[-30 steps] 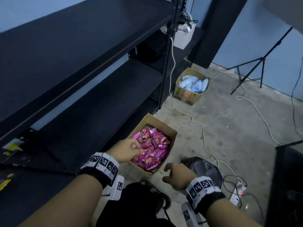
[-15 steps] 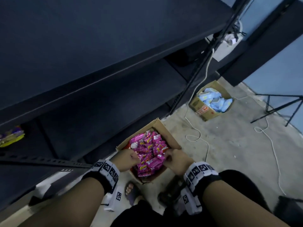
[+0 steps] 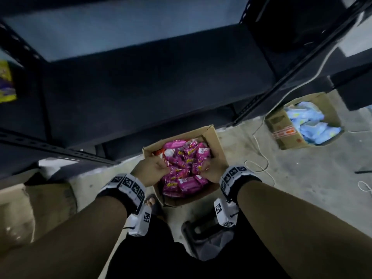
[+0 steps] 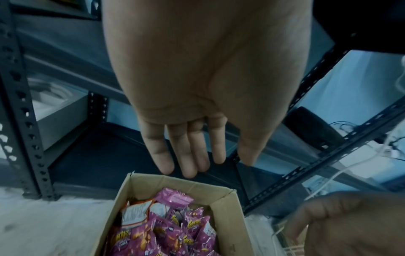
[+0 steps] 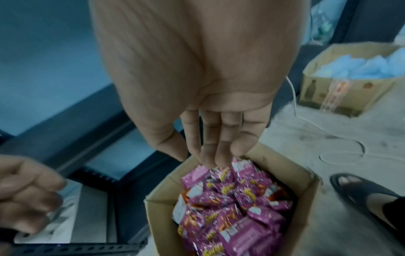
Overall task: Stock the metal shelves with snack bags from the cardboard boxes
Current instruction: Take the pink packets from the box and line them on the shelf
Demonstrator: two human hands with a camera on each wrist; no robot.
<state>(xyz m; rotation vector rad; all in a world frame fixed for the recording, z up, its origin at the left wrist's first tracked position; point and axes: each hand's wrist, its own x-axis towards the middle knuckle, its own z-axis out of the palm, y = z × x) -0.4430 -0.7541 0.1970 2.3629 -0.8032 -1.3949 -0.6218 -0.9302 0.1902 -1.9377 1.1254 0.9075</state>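
**Both hands reach the pink bags**

Now that the head has dipped and both hands have closed in from above the rim, the pink snack bags (image 3: pixel 184 168) lie under them in the cardboard box (image 3: pixel 218 141) on the floor. The left hand (image 3: pixel 150 170) and right hand (image 3: pixel 211 172) hang with fingers straight and relaxed, gripping nothing. The bags are glossy, crinkled foil pillows; the metal shelves (image 3: pixel 141 93) beside the box stand dark and matte, so the first grab is due.

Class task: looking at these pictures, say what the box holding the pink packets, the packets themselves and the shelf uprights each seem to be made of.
Box: plain brown cardboard, matte, with raw cut edges.
Pink snack bags: likely thin plastic film, glossy and crinkled, catching highlights.
Shelf uprights: apparently painted dark metal, slotted angle with rows of punched holes.
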